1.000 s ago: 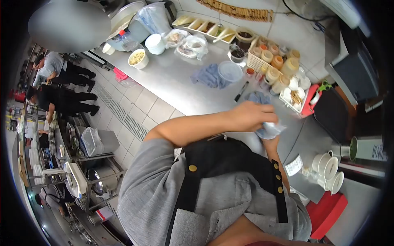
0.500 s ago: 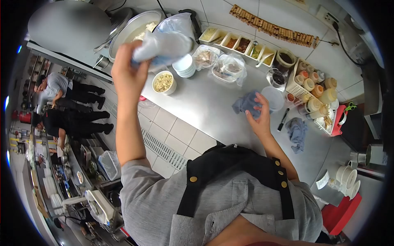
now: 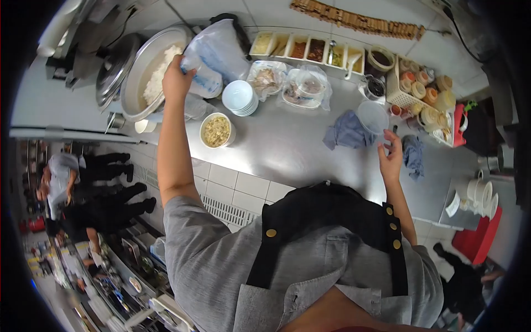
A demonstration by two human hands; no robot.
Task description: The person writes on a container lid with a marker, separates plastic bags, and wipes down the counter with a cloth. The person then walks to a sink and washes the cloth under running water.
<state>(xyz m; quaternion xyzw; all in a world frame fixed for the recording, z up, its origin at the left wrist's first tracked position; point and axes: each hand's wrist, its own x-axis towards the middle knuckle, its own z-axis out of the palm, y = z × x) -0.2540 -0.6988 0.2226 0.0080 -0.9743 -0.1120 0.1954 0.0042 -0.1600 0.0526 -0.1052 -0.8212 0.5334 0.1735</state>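
My left hand (image 3: 178,83) is closed on one end of a white and blue plastic-wrapped package (image 3: 203,79), beside a large clear plastic bag (image 3: 222,48). Left of it stands a big metal bowl (image 3: 130,91) holding white rice (image 3: 160,77). Just nearer me are a white tub (image 3: 217,131) of chopped pale food and a stack of pale bowls (image 3: 239,98). My right hand (image 3: 391,157) holds nothing, fingers apart and slightly bent, close to the edge of a clear round plastic lid (image 3: 373,117). Under that lid's left side lies a crumpled blue cloth (image 3: 347,131).
Condiment containers (image 3: 308,51) line the wall, with bagged food trays (image 3: 304,91) in front. A basket of squeeze bottles (image 3: 423,91) stands at right, near a second blue cloth (image 3: 413,155). Co-workers (image 3: 83,193) stand across the aisle at left.
My left hand has brought the plastic-wrapped package down beside the large bag. The right hand has drawn back from the blue cloth toward the lid's near edge. The view has shifted.
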